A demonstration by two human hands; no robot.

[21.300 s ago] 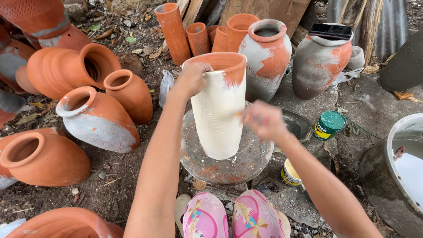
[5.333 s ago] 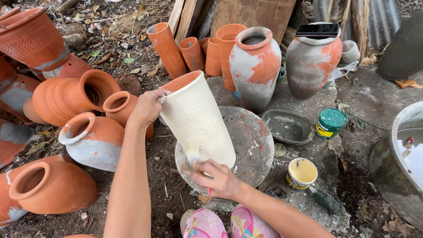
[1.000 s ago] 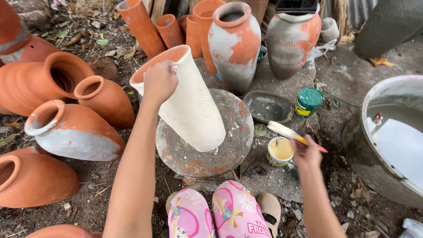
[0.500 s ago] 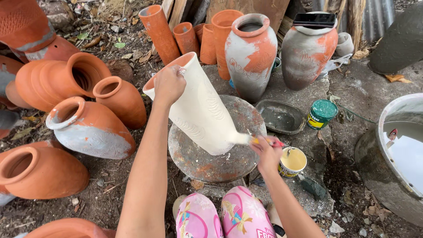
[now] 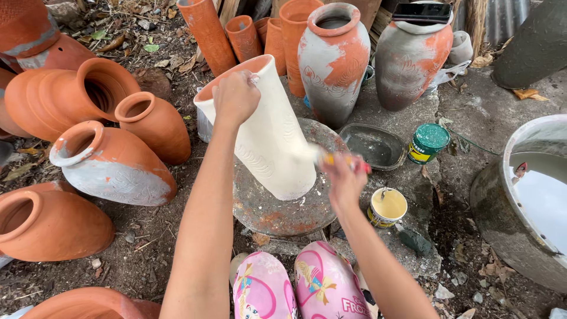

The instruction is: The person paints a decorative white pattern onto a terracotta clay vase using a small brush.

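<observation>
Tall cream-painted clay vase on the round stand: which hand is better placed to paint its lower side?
Right. The right hand holds the brush against the tall cream-painted clay vase, beside the small cup of cream paint. The left hand grips the rim, tilting the vase.

Clay pots [image 5: 112,165] crowd the ground just left of the round turntable [image 5: 283,207], and tall vases [image 5: 333,56] wall off its far side. To the right, a dark tray [image 5: 372,145], green-lidded can [image 5: 428,143] and small paint cup [image 5: 387,208] leave narrow gaps; bare ground [image 5: 455,236] lies open before the large basin [image 5: 502,195].
</observation>
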